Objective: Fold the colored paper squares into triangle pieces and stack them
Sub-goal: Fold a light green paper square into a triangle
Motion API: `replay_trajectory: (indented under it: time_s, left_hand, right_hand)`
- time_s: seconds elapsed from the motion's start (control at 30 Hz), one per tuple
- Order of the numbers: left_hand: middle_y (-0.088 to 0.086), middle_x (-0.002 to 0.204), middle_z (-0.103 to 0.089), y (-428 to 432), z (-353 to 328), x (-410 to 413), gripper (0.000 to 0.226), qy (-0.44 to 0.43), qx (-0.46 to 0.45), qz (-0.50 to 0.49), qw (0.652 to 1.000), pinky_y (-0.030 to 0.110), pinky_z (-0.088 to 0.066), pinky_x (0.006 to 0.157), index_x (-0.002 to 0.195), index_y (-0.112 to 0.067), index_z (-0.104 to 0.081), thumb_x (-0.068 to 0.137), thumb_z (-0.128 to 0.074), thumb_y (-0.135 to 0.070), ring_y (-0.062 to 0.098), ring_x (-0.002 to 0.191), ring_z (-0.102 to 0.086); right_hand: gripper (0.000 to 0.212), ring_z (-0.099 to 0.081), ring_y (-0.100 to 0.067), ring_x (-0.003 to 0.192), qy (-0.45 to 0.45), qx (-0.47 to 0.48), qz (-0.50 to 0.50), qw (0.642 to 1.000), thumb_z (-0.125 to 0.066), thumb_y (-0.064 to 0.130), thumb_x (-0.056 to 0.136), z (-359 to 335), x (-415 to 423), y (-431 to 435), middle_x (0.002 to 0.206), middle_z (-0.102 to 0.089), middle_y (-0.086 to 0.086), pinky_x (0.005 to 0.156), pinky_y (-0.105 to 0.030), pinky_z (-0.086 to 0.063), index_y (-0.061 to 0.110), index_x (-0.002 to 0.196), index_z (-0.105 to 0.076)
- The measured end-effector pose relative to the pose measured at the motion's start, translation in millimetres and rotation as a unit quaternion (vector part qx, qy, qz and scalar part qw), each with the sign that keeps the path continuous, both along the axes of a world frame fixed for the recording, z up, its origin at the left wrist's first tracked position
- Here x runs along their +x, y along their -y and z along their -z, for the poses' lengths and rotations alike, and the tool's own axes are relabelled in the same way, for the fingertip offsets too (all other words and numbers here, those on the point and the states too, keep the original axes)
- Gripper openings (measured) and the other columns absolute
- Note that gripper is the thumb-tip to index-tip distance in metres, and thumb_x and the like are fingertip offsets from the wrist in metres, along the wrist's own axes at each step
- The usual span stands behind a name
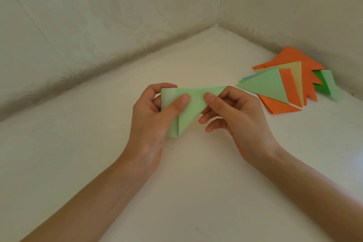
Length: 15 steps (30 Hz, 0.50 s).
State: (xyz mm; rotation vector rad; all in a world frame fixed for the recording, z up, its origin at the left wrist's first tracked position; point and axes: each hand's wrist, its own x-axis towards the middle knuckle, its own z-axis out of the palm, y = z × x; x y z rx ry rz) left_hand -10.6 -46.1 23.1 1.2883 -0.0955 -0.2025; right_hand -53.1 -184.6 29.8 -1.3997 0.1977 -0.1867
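Several folded pieces already piled near the wall. One green paper mid-fold, pinched by left hand and right hand; creasing and stacking remain.

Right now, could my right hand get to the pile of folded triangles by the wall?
Probably yes. The triangle pile lies right of the right hand on the white surface, nothing between them. But that hand and the left hand both pinch the light green paper, so it must let go first.
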Motion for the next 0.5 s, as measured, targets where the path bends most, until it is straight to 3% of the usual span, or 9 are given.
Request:
replay_trajectory:
  time_s: [0.5]
  left_hand:
    - [-0.01, 0.066, -0.066, -0.1, -1.8, -1.8, 0.02, -0.01, -0.004, 0.005, 1.0, 0.018, -0.048, 0.055, 0.088, -0.019, -0.059, 0.074, -0.071, -0.014, 0.006, 0.063, -0.061]
  right_hand:
    - [0.014, -0.061, -0.017, 0.052, 0.012, -0.014, 0.011, 1.0, -0.06, 0.009, 0.087, 0.3, -0.6, -0.8, 0.061, -0.063, -0.005, 0.047, -0.025, -0.05, 0.002, 0.075, -0.058]
